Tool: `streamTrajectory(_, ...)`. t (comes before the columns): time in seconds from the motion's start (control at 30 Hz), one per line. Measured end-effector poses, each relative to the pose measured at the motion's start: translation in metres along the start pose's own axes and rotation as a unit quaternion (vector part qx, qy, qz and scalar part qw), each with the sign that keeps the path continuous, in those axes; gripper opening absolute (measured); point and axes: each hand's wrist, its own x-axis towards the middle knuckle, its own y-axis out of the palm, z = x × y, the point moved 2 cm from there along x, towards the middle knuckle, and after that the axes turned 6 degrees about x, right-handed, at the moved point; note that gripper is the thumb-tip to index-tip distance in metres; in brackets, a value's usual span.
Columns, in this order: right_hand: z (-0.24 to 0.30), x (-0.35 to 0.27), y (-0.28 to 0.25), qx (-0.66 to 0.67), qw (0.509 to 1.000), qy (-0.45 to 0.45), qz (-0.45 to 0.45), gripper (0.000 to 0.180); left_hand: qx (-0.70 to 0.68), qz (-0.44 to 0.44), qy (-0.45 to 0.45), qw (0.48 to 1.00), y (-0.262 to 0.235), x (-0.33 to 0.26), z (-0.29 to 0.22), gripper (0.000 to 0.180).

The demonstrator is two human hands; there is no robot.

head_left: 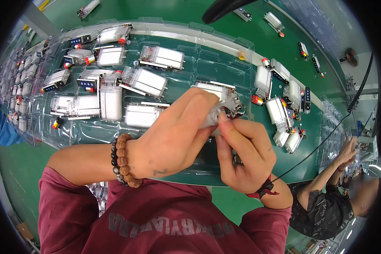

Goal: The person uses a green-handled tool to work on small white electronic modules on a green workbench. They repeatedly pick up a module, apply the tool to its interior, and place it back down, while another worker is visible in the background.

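Note:
Before my chest, my left hand [169, 133] is wrapped round a small white unit with a clear plastic end [229, 106]. Dark and metallic parts show inside that clear end; most of its body is hidden in my palm. My right hand [247, 154] has thumb and forefinger pinched at the same end, its other fingers curled in. Just beyond my left hand, a similar white unit [211, 89] lies in a clear plastic tray [190, 67]. Another white unit [142, 115] rests beside my left wrist.
Several white units lie in the tray to the left, and a loose cluster [279, 111] sits on the green table [309, 148] at right. A black coiled cable [360, 89] hangs at right. A co-worker [326, 207] works there. Blue cloth [2, 125] shows far left.

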Motion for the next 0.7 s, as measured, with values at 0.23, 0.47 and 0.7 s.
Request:
streamTrajectory(0.23, -0.008, 0.002, -0.038, 0.232, 0.959, 0.154, -0.054, 0.033, 0.021, -0.016, -0.024, 0.999, -0.009, 0.005, -0.001, 0.049)
streamTrajectory(0.47, -0.021, 0.01, -0.032, 0.298, 0.908, 0.293, -0.023, 0.03, 0.016, -0.063, 0.026, 0.998, -0.012, 0.003, 0.003, 0.065)
streamTrajectory(0.7, -0.015, 0.014, -0.055, 0.114, 0.926, 0.334, 0.133, 0.015, 0.052, -0.087, 0.071, 0.992, -0.011, -0.001, 0.004, 0.063)
